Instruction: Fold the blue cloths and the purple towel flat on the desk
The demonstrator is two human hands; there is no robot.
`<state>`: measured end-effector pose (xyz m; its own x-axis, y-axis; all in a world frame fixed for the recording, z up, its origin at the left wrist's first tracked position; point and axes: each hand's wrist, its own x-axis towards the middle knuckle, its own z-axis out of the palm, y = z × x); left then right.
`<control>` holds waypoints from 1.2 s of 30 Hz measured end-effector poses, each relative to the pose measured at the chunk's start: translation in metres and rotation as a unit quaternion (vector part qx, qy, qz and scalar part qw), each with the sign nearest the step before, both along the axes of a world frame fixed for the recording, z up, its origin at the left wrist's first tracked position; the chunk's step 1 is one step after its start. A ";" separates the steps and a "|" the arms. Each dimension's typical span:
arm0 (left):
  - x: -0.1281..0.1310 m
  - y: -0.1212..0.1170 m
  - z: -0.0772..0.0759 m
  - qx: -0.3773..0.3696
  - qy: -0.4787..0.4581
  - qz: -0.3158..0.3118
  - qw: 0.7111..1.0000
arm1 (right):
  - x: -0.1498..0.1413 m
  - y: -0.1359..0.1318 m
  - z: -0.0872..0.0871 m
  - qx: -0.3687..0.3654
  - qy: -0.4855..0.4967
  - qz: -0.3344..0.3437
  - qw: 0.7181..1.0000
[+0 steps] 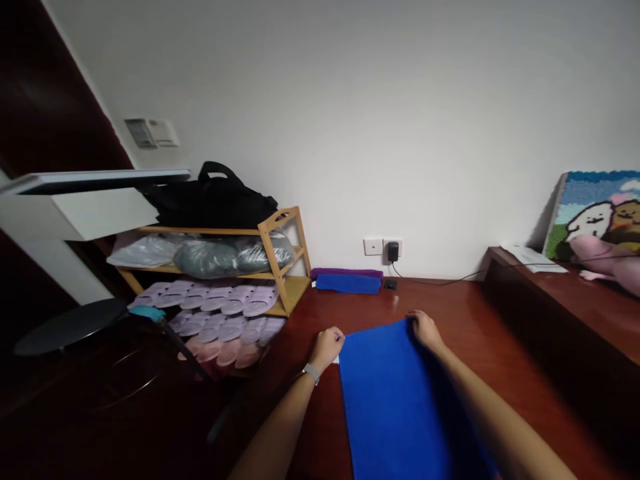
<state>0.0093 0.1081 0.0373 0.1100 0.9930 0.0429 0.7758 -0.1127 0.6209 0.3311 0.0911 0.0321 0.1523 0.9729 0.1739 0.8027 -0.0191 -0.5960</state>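
A blue towel (387, 393) lies lengthwise on the reddish-brown table (320, 407), its near end running out of the bottom of the view. My left hand (329, 345), with a watch on the wrist, pinches the towel's far left corner. Just below that hand a small white tag sticks out from the towel's edge. At the far right corner my right hand (424, 329) is closed on the towel, and its fingertips are partly hidden. Beyond both hands, against the wall, a folded blue towel (349, 284) lies in front of a folded purple towel (345, 272).
A wooden rack (280, 267) on the left holds a black bag (215, 203), plastic-wrapped bundles and several slippers (225, 303). A charger (393, 251) with a cable sits in the wall socket. On the right, a raised ledge (575, 300) carries papers, a pink toy and a picture.
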 end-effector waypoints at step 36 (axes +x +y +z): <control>-0.080 -0.207 -0.048 0.181 0.083 0.014 0.980 | 0.015 -0.104 -0.035 -0.132 -0.206 -0.019 0.969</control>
